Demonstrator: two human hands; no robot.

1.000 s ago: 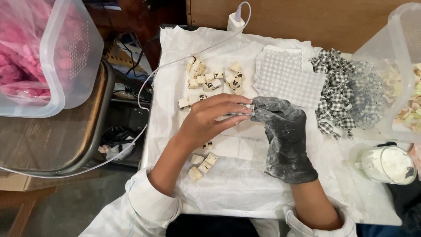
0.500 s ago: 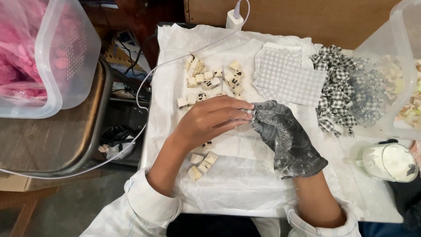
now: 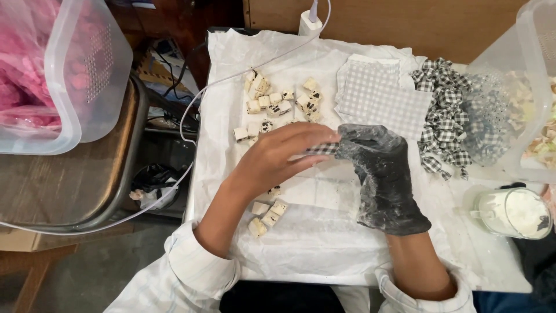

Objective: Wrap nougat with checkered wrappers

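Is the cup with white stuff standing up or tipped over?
Standing up. The cup sits upright on the white paper, and we look straight down into its round open top.

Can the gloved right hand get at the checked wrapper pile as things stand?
Probably yes. The right hand is busy pinching a checked piece with the left hand, but the wrapper pile lies just beside it, with nothing between.

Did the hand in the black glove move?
Barely. The gloved right hand stays just below the checked paper sheet, meeting the bare left hand at a small wrapped piece; only its wrist tilted slightly.
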